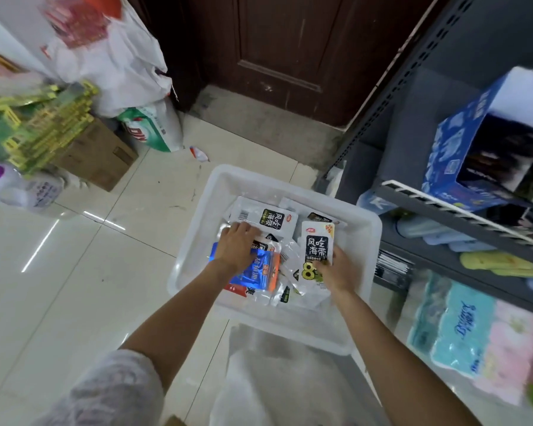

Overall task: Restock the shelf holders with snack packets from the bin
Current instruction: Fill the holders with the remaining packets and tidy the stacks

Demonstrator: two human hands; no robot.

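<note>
Right hand (335,269) grips an upright white packet (317,244); left hand (237,244) presses loose packets (263,218) in the bin (363,232). Slippery film could slide free.

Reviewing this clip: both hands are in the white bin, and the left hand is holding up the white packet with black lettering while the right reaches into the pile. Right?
Not quite. The head view shows the sides swapped: the right hand holds up the white packet, while the left hand reaches into the pile. Both hands are in the white bin.
</note>
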